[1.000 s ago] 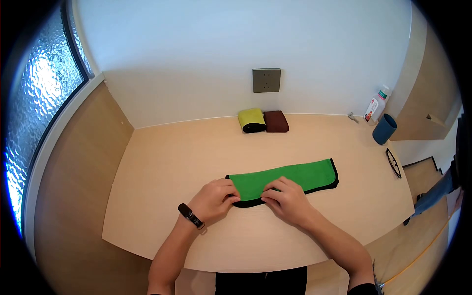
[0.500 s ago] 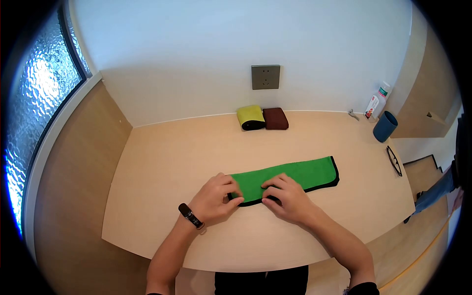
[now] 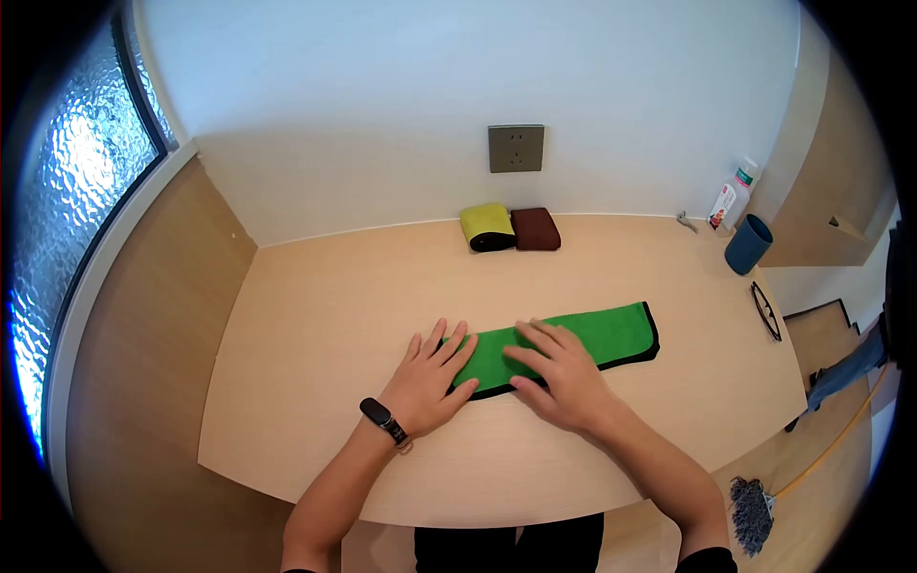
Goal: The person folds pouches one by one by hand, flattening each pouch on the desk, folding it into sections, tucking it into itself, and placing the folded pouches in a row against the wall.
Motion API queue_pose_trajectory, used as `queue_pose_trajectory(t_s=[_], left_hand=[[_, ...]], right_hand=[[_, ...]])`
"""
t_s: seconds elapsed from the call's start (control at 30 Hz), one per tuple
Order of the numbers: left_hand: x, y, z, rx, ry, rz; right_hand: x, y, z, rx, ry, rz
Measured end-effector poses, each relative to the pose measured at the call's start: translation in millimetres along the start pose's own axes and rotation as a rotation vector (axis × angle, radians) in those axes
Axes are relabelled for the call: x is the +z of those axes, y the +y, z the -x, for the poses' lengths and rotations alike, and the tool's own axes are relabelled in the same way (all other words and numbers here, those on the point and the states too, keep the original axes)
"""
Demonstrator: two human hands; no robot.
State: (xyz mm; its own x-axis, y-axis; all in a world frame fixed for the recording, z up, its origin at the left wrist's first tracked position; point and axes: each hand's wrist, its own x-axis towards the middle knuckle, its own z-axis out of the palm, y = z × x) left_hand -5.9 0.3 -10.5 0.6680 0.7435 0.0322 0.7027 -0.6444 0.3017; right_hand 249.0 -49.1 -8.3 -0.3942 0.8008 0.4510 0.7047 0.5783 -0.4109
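Note:
A green cloth (image 3: 602,334) with black edging lies folded into a long strip on the wooden table (image 3: 315,296). My left hand (image 3: 430,382) rests with fingers spread over the strip's left end, partly on the cloth and partly on the table. A dark band is around that wrist. My right hand (image 3: 559,372) lies across the middle of the strip, fingers apart and palm down. The cloth's left edge is partly hidden under my left fingers.
At the back sit a folded yellow-green cloth (image 3: 487,224) and a folded brown cloth (image 3: 536,229). On the right are a white bottle (image 3: 731,201), a blue cup (image 3: 748,245) and glasses (image 3: 765,311). Beyond the table, a mop (image 3: 752,516) and a person's leg (image 3: 845,368) show.
Both hands have gone from curled fingers at the cloth's edge to outstretched fingers lying on it. A mop head has come into view at the lower right.

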Motion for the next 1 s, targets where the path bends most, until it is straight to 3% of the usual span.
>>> queue_pose_trajectory(t_s=[0.2, 1.0], left_hand=[[5, -2, -1, -0.035, -0.012, -0.028], [0, -8, -4, -0.037, -0.016, 0.054]], right_hand=[[0, 9, 3, 0.117, -0.181, 0.292], [-11, 10, 5, 0.156, -0.263, 0.26]])
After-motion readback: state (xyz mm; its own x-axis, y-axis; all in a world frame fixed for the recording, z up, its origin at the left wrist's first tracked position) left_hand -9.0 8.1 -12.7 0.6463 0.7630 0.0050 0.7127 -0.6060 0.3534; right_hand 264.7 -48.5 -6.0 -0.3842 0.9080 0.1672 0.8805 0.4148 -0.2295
